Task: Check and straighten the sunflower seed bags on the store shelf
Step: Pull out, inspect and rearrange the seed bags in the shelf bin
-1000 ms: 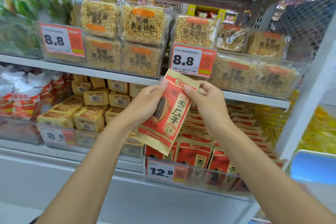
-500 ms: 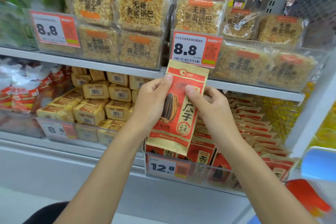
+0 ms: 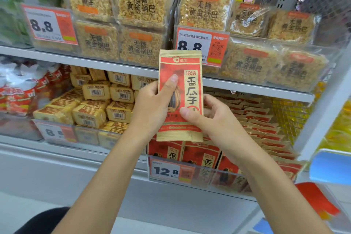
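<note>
Sunflower seed bag [image 3: 180,66], a flat red-and-tan paper pouch printed with a dark striped seed and black characters, stood upright in the air in front of the shelves, held between both grips. The left grip [image 3: 152,104] clasped its left edge, with the thumb laid up the front of the pouch and the other fingers hidden behind it. The right grip [image 3: 214,121] pinched the lower right edge, thumb pressed on the front and fingers curled behind. Each was closed round the pouch and had hold of nothing else.

Below and behind the grips, rows of red sunflower seed bags [image 3: 266,125] stood on the lower shelf, running off to the right of the right grip. The front ones sat behind a clear plastic shelf guard [image 3: 218,176], which carried a white-and-orange 12.8 price tag [image 3: 167,171] under the left grip. Left of the left grip, small yellow wrapped blocks [image 3: 96,92] with barcodes lay piled at the same level.

Above the grips ran a grey metal shelf edge [image 3: 95,59], and on that shelf clear packs of golden rice crust [image 3: 141,4] were stacked two high. The top of the held pouch covered the lower part of a white-and-orange 8.8 price tag [image 3: 201,42] straight above the grips
</note>
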